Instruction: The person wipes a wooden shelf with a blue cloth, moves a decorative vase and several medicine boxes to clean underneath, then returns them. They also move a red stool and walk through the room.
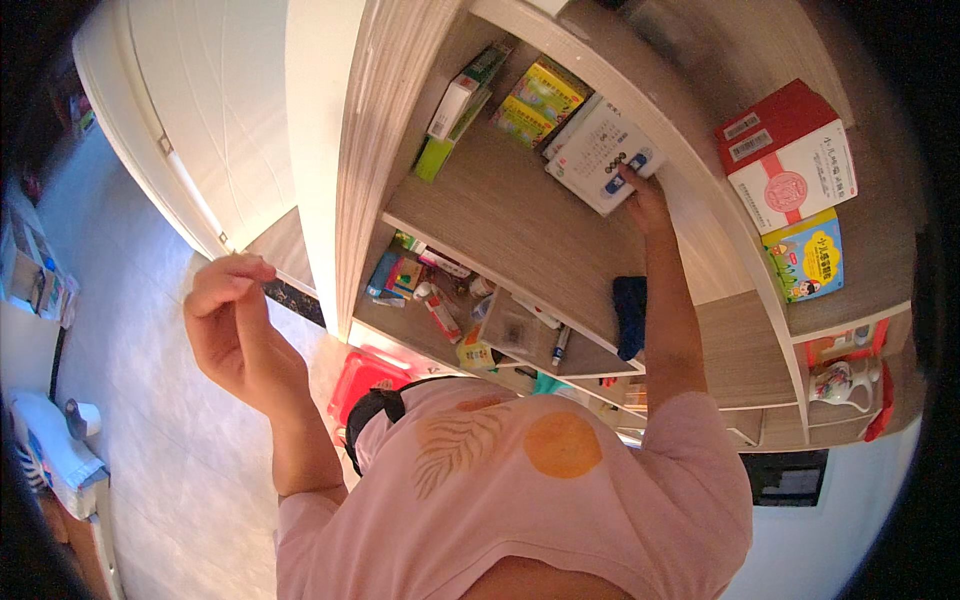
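Note:
My right hand (648, 200) reaches into the upper shelf compartment and grips the near right corner of a flat white box (597, 150) with a blue mark. Its fingertips lie on the box face; the rest of the grip is partly hidden. The box leans over another pale box behind it. Beside it are yellow-green boxes (541, 103), and a white and green box (452, 108) stands further left. Away from the shelf, my left hand (240, 335) is raised with its fingers curled together and nothing visible in them.
Red-and-white boxes (790, 165) and a yellow box (803, 255) sit on the right shelf. The lower compartment holds a white-red tube (438, 312) and a clear container (515, 328). A dark blue cloth item (629, 315) hangs over the shelf edge. A white door (200, 110) stands left.

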`<action>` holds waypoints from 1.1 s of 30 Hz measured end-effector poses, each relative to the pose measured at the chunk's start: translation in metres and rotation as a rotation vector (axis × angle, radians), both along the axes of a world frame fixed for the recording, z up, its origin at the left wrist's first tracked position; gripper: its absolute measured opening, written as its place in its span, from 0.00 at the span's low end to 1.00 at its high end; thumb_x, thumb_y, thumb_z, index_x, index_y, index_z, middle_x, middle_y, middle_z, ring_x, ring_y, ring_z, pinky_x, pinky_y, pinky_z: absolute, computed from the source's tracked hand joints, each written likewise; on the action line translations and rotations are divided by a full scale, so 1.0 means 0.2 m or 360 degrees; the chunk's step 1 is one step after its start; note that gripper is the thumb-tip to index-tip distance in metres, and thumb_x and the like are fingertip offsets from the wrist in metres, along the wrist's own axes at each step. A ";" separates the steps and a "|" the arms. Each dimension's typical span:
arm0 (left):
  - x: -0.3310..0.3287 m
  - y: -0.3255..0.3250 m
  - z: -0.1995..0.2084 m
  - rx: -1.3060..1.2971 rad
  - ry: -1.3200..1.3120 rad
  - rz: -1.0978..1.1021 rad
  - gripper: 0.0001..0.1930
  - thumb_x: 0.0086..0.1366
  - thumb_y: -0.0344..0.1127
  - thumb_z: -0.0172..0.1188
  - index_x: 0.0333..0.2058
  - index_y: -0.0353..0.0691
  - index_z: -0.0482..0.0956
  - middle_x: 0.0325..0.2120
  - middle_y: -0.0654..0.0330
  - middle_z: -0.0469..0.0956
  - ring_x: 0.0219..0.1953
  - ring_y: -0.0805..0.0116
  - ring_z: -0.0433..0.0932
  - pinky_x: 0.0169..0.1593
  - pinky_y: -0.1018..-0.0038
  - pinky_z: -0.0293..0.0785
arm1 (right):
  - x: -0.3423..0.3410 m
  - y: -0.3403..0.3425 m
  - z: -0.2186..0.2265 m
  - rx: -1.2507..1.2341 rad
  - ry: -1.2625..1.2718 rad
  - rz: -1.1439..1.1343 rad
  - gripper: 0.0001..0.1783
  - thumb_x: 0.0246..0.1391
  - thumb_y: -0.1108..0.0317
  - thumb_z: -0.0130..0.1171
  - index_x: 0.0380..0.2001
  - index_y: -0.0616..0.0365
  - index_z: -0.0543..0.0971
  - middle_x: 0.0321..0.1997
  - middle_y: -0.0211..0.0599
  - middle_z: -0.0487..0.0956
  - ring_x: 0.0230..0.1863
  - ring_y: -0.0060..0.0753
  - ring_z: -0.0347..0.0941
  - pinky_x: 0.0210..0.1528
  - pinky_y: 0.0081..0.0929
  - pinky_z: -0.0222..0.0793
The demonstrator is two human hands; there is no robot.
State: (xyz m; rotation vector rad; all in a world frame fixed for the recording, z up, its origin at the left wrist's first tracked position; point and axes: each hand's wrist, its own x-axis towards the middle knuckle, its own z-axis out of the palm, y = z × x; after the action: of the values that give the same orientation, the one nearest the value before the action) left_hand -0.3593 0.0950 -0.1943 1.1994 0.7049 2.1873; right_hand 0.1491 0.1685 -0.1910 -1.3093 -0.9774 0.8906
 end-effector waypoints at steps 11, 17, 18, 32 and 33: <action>0.52 0.00 0.02 -0.0300 0.0864 -0.1116 0.49 0.46 0.30 0.68 0.60 0.34 0.41 0.54 0.45 0.58 0.56 0.55 0.61 0.59 0.65 0.55 | -0.75 -0.64 0.25 -0.0483 -0.0158 0.0313 0.22 0.48 0.69 0.60 0.46 0.62 0.69 0.43 0.37 0.75 0.43 0.29 0.71 0.45 0.30 0.69; 0.58 -0.12 0.01 -0.0561 0.0570 -0.1384 0.43 0.47 0.25 0.64 0.58 0.35 0.45 0.51 0.50 0.61 0.53 0.62 0.63 0.54 0.67 0.61 | -0.90 -0.82 0.24 -0.0246 -0.0403 0.0650 0.29 0.51 0.64 0.58 0.52 0.60 0.60 0.47 0.41 0.72 0.47 0.30 0.68 0.49 0.31 0.66; 0.53 -0.16 0.04 -0.0624 0.0539 -0.1362 0.41 0.48 0.24 0.64 0.57 0.35 0.47 0.51 0.52 0.61 0.53 0.62 0.63 0.54 0.67 0.61 | -0.91 -0.84 0.25 -0.0287 -0.0454 0.0708 0.30 0.51 0.64 0.58 0.53 0.60 0.58 0.48 0.42 0.71 0.49 0.31 0.67 0.51 0.32 0.64; 0.68 0.28 1.09 0.0436 0.0821 -0.0409 0.28 0.58 0.31 0.58 0.54 0.34 0.56 0.44 0.55 0.68 0.45 0.70 0.67 0.51 0.76 0.62 | -0.85 -1.03 0.18 -0.0004 -0.0759 0.1391 0.29 0.53 0.65 0.55 0.57 0.59 0.60 0.51 0.43 0.70 0.56 0.38 0.63 0.56 0.31 0.57; 0.72 0.32 1.12 0.0433 0.0921 -0.0559 0.29 0.58 0.32 0.58 0.55 0.32 0.55 0.45 0.53 0.68 0.46 0.69 0.67 0.51 0.75 0.63 | -0.85 -1.04 0.21 0.0008 -0.0675 0.1414 0.28 0.54 0.65 0.54 0.57 0.58 0.60 0.50 0.43 0.71 0.54 0.38 0.65 0.53 0.31 0.60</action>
State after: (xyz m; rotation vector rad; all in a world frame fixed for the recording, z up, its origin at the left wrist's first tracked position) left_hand -0.2150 0.1588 0.0299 1.9696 0.3705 1.6823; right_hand -0.0204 -0.0393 -0.1495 -1.0580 -1.9704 1.2803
